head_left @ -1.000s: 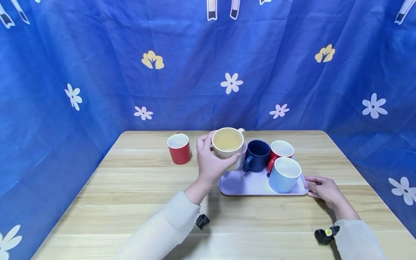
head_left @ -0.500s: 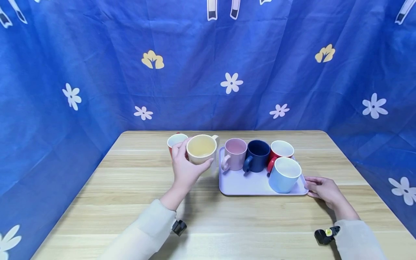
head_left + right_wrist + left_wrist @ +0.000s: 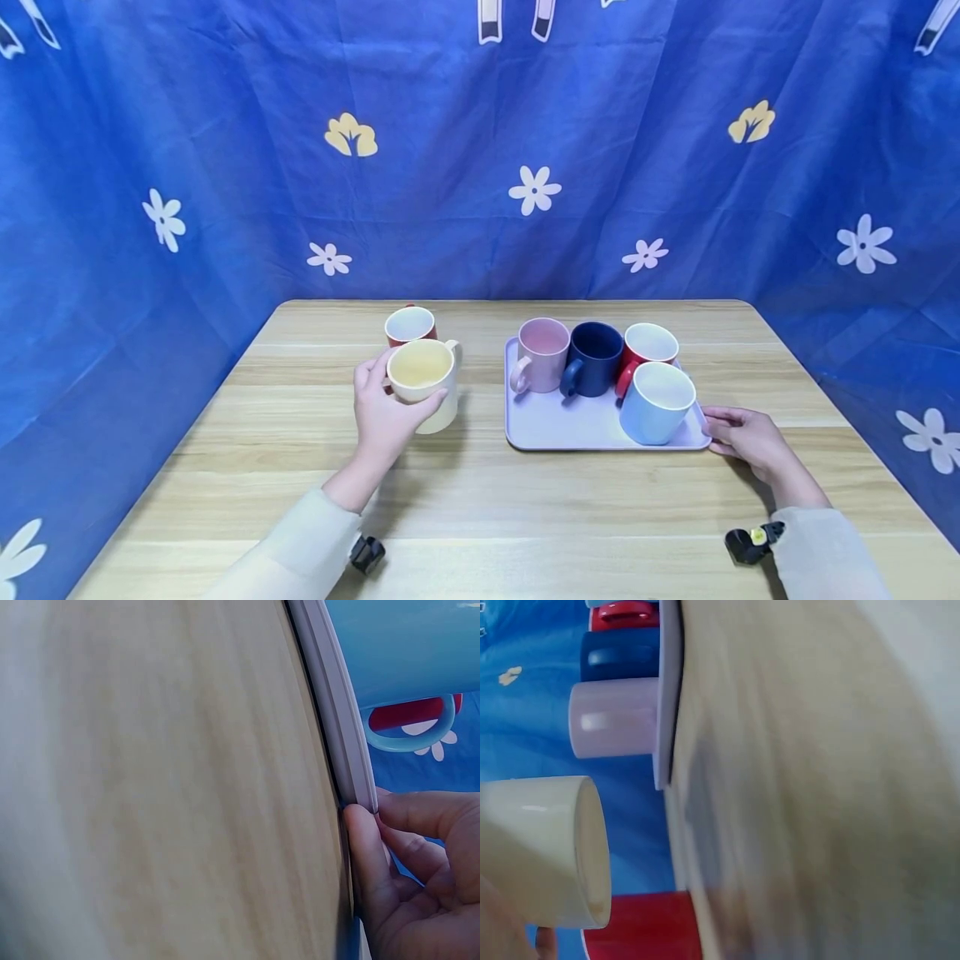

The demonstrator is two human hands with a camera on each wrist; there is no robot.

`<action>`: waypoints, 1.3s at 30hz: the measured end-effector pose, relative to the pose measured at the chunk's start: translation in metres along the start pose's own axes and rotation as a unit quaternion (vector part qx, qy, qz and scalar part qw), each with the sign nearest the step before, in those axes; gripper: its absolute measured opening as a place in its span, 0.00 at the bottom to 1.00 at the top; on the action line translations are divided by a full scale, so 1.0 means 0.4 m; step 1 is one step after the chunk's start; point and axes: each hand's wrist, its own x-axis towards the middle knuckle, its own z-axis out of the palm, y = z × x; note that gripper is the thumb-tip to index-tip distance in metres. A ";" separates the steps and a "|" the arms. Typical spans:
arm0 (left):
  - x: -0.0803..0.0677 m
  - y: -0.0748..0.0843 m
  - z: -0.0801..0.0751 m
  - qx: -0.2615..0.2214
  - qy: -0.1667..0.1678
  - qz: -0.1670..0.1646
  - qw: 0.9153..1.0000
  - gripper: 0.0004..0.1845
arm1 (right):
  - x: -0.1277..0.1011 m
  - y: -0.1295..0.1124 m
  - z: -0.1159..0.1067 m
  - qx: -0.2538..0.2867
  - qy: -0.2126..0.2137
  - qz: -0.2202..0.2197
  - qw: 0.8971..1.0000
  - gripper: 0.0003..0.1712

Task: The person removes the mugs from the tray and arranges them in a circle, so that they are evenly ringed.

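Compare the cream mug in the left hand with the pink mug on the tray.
The cream mug is gripped by the left hand, left of the tray; the pink mug stands untouched on the lavender tray. Cream's handle points back right; pink's points front left. Both are upright and look empty.

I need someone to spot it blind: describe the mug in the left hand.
On the wooden table, left of the lilac tray, the left hand grips a cream mug in front of a red mug. It alone is pale yellow.
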 end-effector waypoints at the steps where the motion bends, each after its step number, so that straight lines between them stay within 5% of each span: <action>1: -0.001 -0.005 -0.006 0.003 0.000 -0.004 1.000 0.42 | -0.001 -0.001 -0.001 0.000 -0.001 -0.001 1.000 0.29; 23: 0.005 -0.088 -0.129 0.085 0.050 -0.040 0.994 0.39 | -0.002 -0.006 0.002 0.002 -0.002 0.008 1.000 0.30; 39: 0.070 -0.126 -0.137 0.087 0.093 -0.107 0.986 0.41 | 0.001 -0.003 0.000 0.002 -0.001 0.008 1.000 0.30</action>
